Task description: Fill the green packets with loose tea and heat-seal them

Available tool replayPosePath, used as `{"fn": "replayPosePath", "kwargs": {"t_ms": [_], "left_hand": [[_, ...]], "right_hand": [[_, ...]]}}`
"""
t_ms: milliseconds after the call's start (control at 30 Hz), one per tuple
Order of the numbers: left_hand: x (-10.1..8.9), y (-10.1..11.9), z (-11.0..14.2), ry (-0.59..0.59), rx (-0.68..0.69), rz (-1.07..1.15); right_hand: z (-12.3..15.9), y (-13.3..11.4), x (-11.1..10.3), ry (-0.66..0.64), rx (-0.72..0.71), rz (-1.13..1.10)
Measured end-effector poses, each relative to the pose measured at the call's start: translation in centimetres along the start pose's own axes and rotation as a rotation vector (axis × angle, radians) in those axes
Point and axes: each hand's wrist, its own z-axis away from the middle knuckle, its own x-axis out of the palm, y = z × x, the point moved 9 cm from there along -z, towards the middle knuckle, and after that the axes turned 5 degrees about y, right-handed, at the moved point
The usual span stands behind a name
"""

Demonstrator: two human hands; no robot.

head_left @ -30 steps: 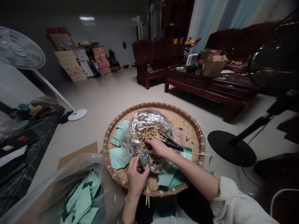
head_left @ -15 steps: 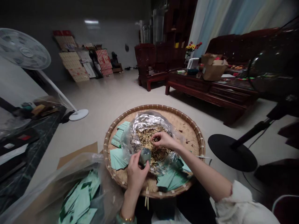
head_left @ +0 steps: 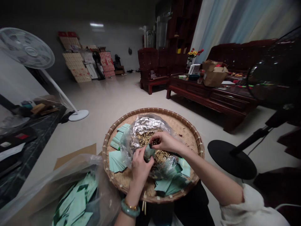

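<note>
Two hands (head_left: 150, 153) nearly meet: left pinching pale packet (head_left: 150, 152), right arched above, fingertips together | both wrists angled inward

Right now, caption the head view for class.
Over a woven tray, left hand holds green packet, right hand at its top.

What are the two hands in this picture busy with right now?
The left hand holds a small green packet upright, and the fingers of the right hand are at its top. Both are above an open plastic bag of loose dried pieces, on a round woven tray.
</note>
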Motion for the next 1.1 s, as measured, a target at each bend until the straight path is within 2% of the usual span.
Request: {"fn": "replayPosePath", "kwargs": {"t_ms": [200,467,667,833,1000,1100], "left_hand": [[-0.1,-0.2,0.2,0.025,0.012,-0.002],[0.1,-0.2,0.3,0.012,0.012,0.004],[-0.5,-0.4,0.6,0.069,0.014,0.050],[-1.2,-0.1,0.9,0.137,0.040,0.095],[-1.1,0.9,1.0,0.129,0.124,0.070],[-1.1,0.9,1.1,0.122,0.116,0.060]], "right_hand": [[0.5,0.1,0.3,-0.050,0.027,0.039],[0.5,-0.7,1.0,0.023,-0.010,-0.071],[1.6,0.4,-0.6,0.166,0.080,-0.195],[3.0,0.9,1.0,0.089,0.115,-0.168],[3.0,0.5,1.9,0.139,0.082,-0.059],[2.9,-0.2,1.8,0.177,0.025,-0.044]]}}
